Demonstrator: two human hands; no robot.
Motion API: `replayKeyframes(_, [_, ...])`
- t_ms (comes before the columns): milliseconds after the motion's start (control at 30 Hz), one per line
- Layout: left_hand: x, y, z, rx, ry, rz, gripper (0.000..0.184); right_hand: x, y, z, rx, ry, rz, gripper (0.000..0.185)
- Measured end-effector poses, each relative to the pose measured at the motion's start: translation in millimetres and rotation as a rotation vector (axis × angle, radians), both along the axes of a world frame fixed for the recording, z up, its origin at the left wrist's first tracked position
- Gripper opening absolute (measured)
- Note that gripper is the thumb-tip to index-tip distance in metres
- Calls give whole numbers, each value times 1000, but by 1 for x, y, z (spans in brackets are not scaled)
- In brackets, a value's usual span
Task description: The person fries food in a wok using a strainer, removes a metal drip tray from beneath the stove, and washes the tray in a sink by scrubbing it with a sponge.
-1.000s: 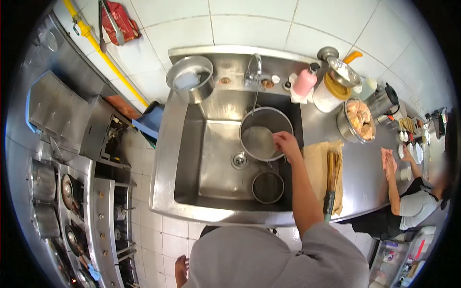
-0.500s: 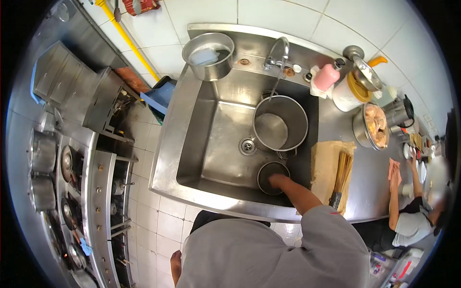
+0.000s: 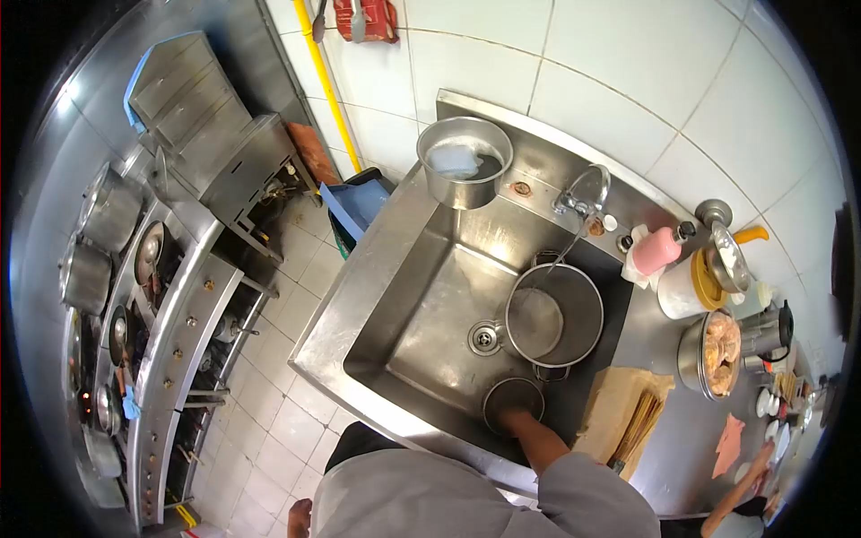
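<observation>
My right hand [image 3: 516, 420] reaches down into a small round dark pot [image 3: 511, 384] at the front right of the sink [image 3: 421, 314]; its fingers are hidden inside. Just behind stands a large metal pot [image 3: 554, 314], with the faucet [image 3: 587, 193] running a thin stream of water into it. Low in the view, my left hand [image 3: 300, 518] hangs beside my body, its fingers curled and partly cut off by the frame edge.
A metal pot [image 3: 465, 184] sits on the sink's back left corner. Right of the sink are a brush of thin sticks [image 3: 639, 426] on brown paper, a pink soap bottle [image 3: 657, 251] and a bowl of raw meat [image 3: 720, 354]. A co-worker's arm [image 3: 737, 491] shows at far right.
My right hand has gone from the large pot's rim down into the small pot. The view has turned and shifted. The co-worker's hand has left the pink cloth.
</observation>
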State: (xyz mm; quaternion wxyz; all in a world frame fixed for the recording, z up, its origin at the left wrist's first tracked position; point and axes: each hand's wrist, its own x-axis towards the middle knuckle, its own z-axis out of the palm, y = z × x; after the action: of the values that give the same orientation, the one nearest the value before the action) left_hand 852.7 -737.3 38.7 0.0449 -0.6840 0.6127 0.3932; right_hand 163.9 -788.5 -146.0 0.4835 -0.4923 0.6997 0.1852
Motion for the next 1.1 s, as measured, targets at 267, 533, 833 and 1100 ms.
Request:
replayKeyframes(267, [-54, -59, 28, 276, 43, 385, 43, -36, -34, 59, -232, -20, -190, 47])
replayKeyframes(533, [-40, -85, -27, 309, 267, 482, 39, -55, -20, 92, -357, -30, -847, 54])
replayKeyframes(833, [-58, -131, -23, 275, 356, 157, 42, -65, -30, 225, -72, -888, -1515, 29])
replayKeyframes(1100, [-61, -151, -15, 375, 304, 580, 42, -136, -111, 312, -920, -560, -1126, 23])
